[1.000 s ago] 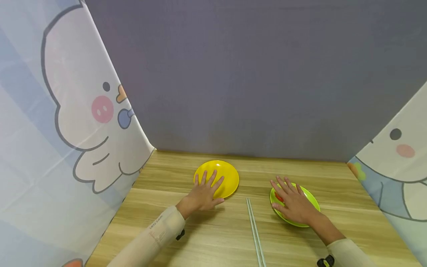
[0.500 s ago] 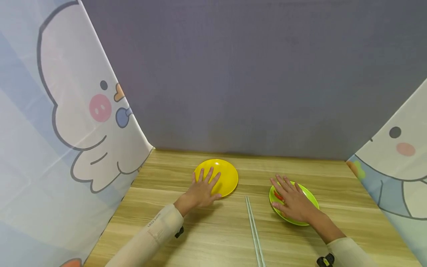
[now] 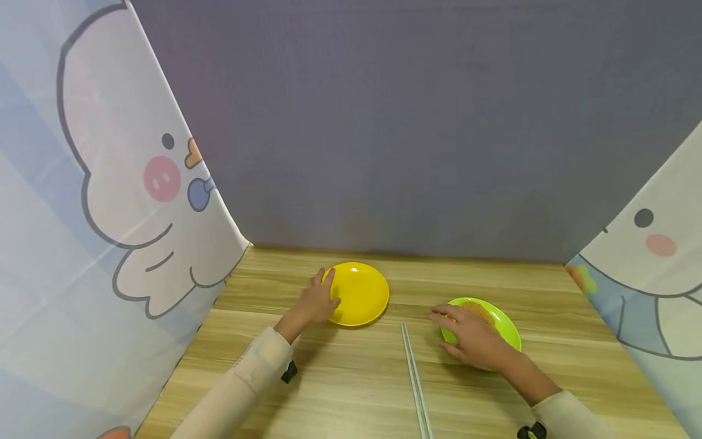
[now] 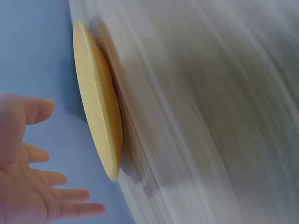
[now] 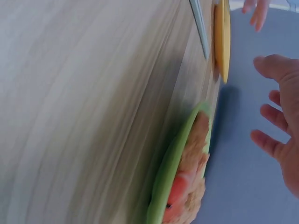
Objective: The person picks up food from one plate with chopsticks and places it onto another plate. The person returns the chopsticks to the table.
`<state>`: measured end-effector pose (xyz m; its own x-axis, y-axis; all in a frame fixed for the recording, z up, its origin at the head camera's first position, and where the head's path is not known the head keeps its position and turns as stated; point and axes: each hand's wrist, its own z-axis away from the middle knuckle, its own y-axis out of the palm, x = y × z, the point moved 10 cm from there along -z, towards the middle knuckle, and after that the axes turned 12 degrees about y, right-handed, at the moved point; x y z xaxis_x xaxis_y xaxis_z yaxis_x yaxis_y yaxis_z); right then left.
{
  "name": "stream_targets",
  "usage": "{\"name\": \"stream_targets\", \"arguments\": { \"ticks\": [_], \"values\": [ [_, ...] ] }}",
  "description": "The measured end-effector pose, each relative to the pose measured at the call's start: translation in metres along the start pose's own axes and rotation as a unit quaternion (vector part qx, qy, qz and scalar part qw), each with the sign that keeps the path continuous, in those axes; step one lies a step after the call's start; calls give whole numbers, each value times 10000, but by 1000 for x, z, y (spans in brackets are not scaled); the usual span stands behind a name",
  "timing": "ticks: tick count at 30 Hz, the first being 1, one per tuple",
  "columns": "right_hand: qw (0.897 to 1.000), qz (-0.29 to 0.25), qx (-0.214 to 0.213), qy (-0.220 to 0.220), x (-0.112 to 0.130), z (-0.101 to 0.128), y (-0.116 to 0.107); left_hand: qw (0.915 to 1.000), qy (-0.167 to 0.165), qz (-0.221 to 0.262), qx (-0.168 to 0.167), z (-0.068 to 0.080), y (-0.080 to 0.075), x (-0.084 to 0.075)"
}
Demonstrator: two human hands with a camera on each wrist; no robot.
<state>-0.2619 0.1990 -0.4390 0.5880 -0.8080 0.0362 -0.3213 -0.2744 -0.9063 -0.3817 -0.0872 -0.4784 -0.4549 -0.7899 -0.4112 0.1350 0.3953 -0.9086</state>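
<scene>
The person's left hand point(image 3: 317, 300) sits at the left edge of the yellow plate point(image 3: 359, 294), fingers loose and slightly spread, thumb toward the rim. From the left wrist view the palm point(image 4: 23, 186) is open, fingers apart, lifted a little off the plate point(image 4: 98, 126) and gripping nothing.

The right hand point(image 3: 470, 338) hovers over the near-left side of the green plate point(image 3: 501, 326), fingers relaxed and parted, holding nothing. The right wrist view shows the same: fingers point(image 5: 275, 116) spread and clear of the plate point(image 5: 170, 172). On that green plate lies some food point(image 5: 189, 179), a brownish crumbly piece with a red bit at one end; in the head view only the brown top point(image 3: 478, 311) shows past the hand.

Both plates rest flat on the wooden worktop point(image 3: 356, 378), yellow to the left, green to the right, well apart. Between them, nearer the person, lies a pair of pale chopsticks point(image 3: 414, 378), side by side and touching neither plate.

Cartoon-printed cloth point(image 3: 109, 201) screens both sides, with a grey backdrop point(image 3: 411, 122) behind.
</scene>
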Motion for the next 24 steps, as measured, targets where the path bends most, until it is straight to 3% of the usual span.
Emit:
{"name": "stream_targets", "arguments": {
  "ticks": [5,10,14,18,24],
  "values": [
    [9958,-241,214,-858,33,-1,6,9970,-481,566,-201,-1,-5,25],
    [9848,-467,425,-1620,65,2,12,9934,-734,843,-247,-1,-5,43],
    [9767,-675,839,-1858,84,5,20,9851,-863,1471,-232,0,0,52],
    [9681,-744,1225,-2057,100,11,28,9690,-996,2240,-298,2,7,58],
    [9597,-608,1506,-2292,113,19,36,9611,-1263,2430,-359,3,8,65]
  ]
}}
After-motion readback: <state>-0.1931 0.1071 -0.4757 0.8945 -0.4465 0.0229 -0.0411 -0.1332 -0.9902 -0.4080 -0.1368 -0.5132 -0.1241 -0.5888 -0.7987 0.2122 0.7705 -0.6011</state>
